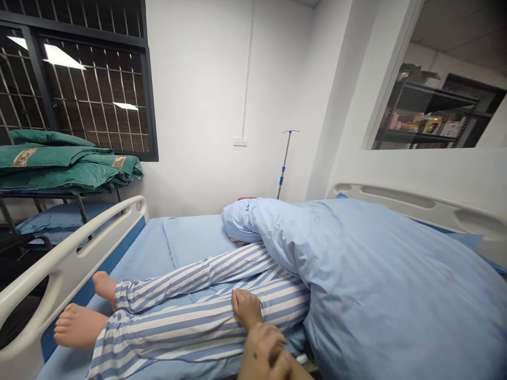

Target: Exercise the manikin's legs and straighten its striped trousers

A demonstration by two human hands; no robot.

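My right hand [246,307] is closed in a fist, resting on the blue-and-white striped trouser leg [178,327] near the thigh of a figure lying on the bed. Whatever may be inside that fist is hidden. Across my right forearm lies my left hand [266,343], its fingers curled round it. The figure's bare feet [81,324] point to the left end of the bed. A light blue quilt [368,274], bunched up, covers its upper body. Fingers [240,241] of the figure's hand peek out under the quilt's far edge.
White bed end boards stand at left [79,243] and right [420,203]. An IV pole [284,163] rises behind the bed. Green folded bedding [71,163] lies on a rack by the barred window [87,89]. Shelves [431,113] show through an inner window at right.
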